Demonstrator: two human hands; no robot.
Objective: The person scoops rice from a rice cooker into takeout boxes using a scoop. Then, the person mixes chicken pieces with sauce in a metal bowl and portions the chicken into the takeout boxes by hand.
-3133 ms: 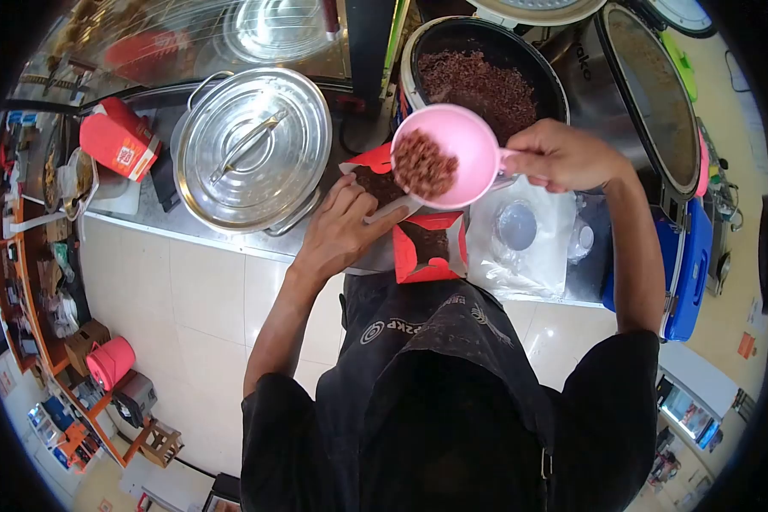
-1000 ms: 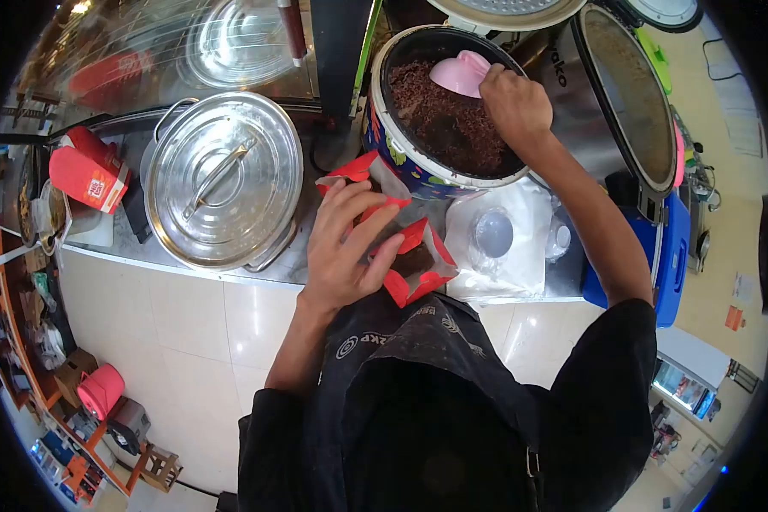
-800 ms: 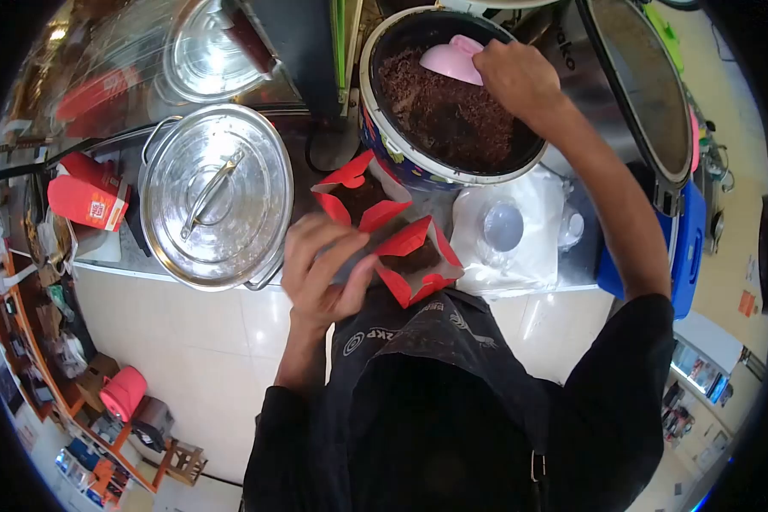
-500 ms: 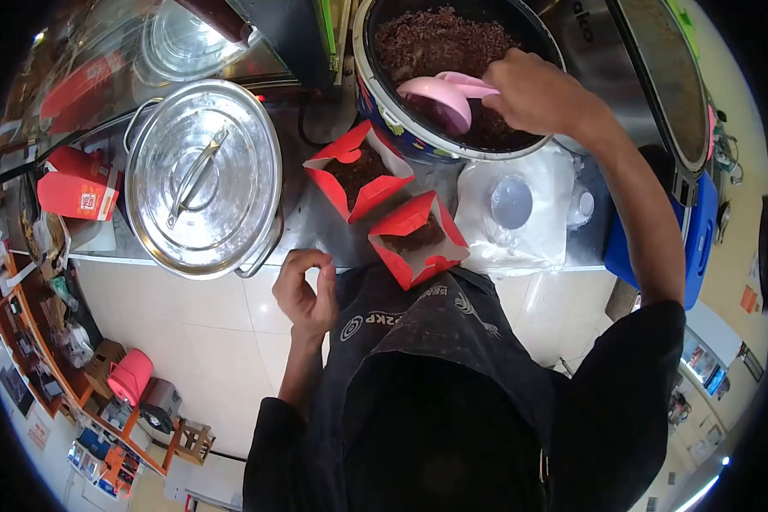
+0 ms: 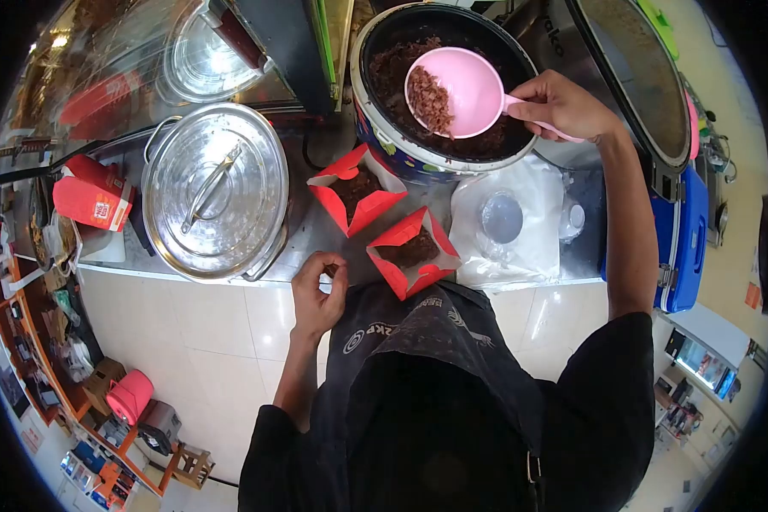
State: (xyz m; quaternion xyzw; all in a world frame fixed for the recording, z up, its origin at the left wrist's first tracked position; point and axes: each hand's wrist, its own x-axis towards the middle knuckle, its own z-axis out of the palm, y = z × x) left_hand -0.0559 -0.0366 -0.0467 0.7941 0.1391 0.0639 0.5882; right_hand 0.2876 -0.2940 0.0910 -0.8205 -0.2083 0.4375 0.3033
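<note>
The pink scoop (image 5: 478, 81) was above the open pot (image 5: 439, 162), its handle running rightward and slightly toward the person. The right hand (image 5: 563, 109) had its fingers closed around that handle; the left hand (image 5: 318, 294) was well apart, lower and to the left. The scoop's round bowl tilted, with reddish-brown grains (image 5: 431, 101) gathered along its left side. The far red box (image 5: 380, 203) and the near red box (image 5: 392, 277) stood open, left of the scoop and closer to the person, holding dark food. The left hand curled beside them, thumb close to fingertips; whether it held anything I couldn't tell.
</note>
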